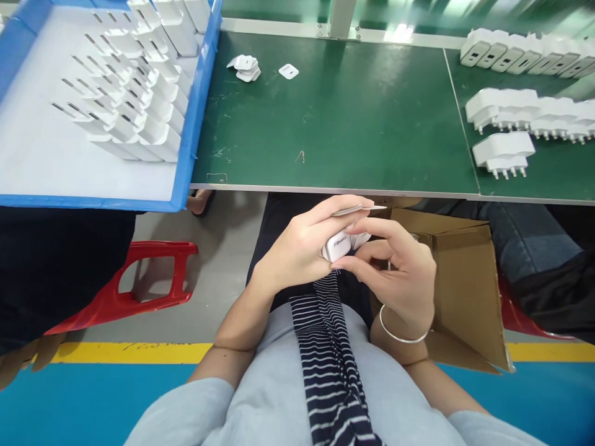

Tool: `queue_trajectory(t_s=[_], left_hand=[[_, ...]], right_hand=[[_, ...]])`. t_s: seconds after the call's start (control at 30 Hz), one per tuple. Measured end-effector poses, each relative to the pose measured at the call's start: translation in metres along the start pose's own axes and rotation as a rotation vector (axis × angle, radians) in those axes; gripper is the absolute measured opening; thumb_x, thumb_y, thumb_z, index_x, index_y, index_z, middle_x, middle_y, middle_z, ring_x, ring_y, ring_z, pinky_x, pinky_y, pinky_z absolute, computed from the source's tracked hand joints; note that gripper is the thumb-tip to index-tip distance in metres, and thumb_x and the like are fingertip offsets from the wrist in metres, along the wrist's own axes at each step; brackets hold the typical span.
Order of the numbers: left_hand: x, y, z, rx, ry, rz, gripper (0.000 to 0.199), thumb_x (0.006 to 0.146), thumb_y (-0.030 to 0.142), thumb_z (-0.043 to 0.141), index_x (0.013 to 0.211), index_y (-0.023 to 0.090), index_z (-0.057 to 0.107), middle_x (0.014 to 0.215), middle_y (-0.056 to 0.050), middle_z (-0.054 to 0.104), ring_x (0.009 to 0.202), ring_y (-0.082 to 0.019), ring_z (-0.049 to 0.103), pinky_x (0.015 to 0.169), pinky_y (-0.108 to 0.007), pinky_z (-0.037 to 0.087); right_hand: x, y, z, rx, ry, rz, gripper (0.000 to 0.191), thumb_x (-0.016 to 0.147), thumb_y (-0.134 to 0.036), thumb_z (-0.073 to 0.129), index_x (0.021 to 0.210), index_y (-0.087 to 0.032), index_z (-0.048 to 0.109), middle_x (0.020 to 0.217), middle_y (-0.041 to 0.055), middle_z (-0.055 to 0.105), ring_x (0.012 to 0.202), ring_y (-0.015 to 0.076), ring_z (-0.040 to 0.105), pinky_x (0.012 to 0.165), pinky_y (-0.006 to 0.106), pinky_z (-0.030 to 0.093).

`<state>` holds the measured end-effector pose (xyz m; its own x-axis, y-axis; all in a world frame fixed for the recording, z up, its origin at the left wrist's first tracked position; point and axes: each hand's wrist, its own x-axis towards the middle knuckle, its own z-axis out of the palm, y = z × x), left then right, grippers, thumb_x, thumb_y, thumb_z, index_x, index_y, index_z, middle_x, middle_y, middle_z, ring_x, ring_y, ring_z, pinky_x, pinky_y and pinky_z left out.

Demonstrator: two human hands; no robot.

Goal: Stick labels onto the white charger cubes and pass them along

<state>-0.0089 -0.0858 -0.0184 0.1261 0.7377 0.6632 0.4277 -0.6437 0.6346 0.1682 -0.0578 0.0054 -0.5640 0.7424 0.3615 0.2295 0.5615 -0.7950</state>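
Note:
My left hand (302,244) is closed around a small white plastic part (338,245) with dark lettering on its face, just past the table's front edge. Metal tweezers (349,210) stick out between its fingers, tips toward the right. My right hand (400,266), with a bangle at the wrist, pinches the right side of the same part between thumb and fingertips. More white plastic lies between the two hands, partly hidden by fingers.
A blue-rimmed tray (179,179) of white chargers stands at left. Small white plates (247,68) lie on the green table (372,124). Rows of chargers (506,108) are at right. An open cardboard box (465,291) and a red stool (174,272) are below; people sit on both sides.

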Motion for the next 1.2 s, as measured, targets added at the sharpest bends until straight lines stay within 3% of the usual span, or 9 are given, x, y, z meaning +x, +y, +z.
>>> queue_trajectory(t_s=[0.43, 0.7, 0.83, 0.93, 1.03, 1.2], left_hand=[[-0.001, -0.004, -0.001, -0.081, -0.131, -0.062, 0.011, 0.091, 0.012, 0.066, 0.101, 0.015, 0.063, 0.128, -0.015, 0.066, 0.118, -0.021, 0.067, 0.096, -0.032, 0.059], [-0.001, -0.008, -0.003, -0.068, -0.196, -0.071, 0.013, 0.093, 0.016, 0.065, 0.106, 0.015, 0.064, 0.128, -0.015, 0.067, 0.116, -0.022, 0.068, 0.093, -0.032, 0.059], [-0.002, -0.011, -0.002, -0.030, -0.124, -0.060, 0.040, 0.091, 0.020, 0.071, 0.130, 0.015, 0.062, 0.132, -0.016, 0.066, 0.126, -0.024, 0.064, 0.104, -0.034, 0.057], [-0.001, -0.010, 0.000, 0.000, -0.076, -0.051, 0.039, 0.092, 0.023, 0.070, 0.130, 0.016, 0.062, 0.131, -0.015, 0.066, 0.125, -0.024, 0.065, 0.103, -0.036, 0.058], [0.000, -0.010, 0.002, 0.018, -0.024, -0.047, 0.039, 0.093, 0.024, 0.069, 0.130, 0.015, 0.063, 0.132, -0.016, 0.066, 0.125, -0.025, 0.065, 0.103, -0.039, 0.059], [-0.003, -0.011, 0.002, 0.085, 0.003, -0.043, 0.040, 0.094, 0.019, 0.066, 0.133, 0.016, 0.061, 0.134, -0.016, 0.066, 0.127, -0.025, 0.064, 0.105, -0.042, 0.059]], right_hand=[[0.010, 0.007, -0.006, -0.079, -0.193, 0.014, 0.026, 0.094, -0.037, 0.072, 0.104, -0.024, 0.051, 0.047, -0.0138, 0.055, 0.035, 0.0088, 0.046, 0.040, 0.023, 0.038], [0.010, 0.012, -0.005, -0.050, -0.243, 0.051, 0.025, 0.098, -0.044, 0.064, 0.098, -0.025, 0.047, 0.048, -0.0122, 0.060, 0.035, 0.0102, 0.052, 0.041, 0.024, 0.038], [0.009, 0.011, -0.002, -0.038, -0.181, 0.007, 0.026, 0.096, -0.038, 0.067, 0.085, -0.024, 0.049, 0.049, -0.0105, 0.059, 0.037, 0.0091, 0.051, 0.041, 0.023, 0.037], [0.006, 0.011, -0.001, -0.043, -0.059, 0.009, 0.024, 0.089, -0.037, 0.077, 0.099, -0.025, 0.059, 0.051, -0.0105, 0.060, 0.039, 0.0105, 0.050, 0.041, 0.025, 0.041], [0.004, 0.012, 0.000, -0.077, 0.021, -0.037, 0.040, 0.085, -0.034, 0.081, 0.120, -0.028, 0.063, 0.058, -0.0095, 0.064, 0.042, 0.0108, 0.050, 0.045, 0.026, 0.047], [0.005, 0.012, 0.003, -0.080, 0.054, -0.117, 0.036, 0.085, -0.024, 0.081, 0.117, -0.029, 0.067, 0.062, -0.0089, 0.066, 0.048, 0.0106, 0.056, 0.049, 0.024, 0.051]])
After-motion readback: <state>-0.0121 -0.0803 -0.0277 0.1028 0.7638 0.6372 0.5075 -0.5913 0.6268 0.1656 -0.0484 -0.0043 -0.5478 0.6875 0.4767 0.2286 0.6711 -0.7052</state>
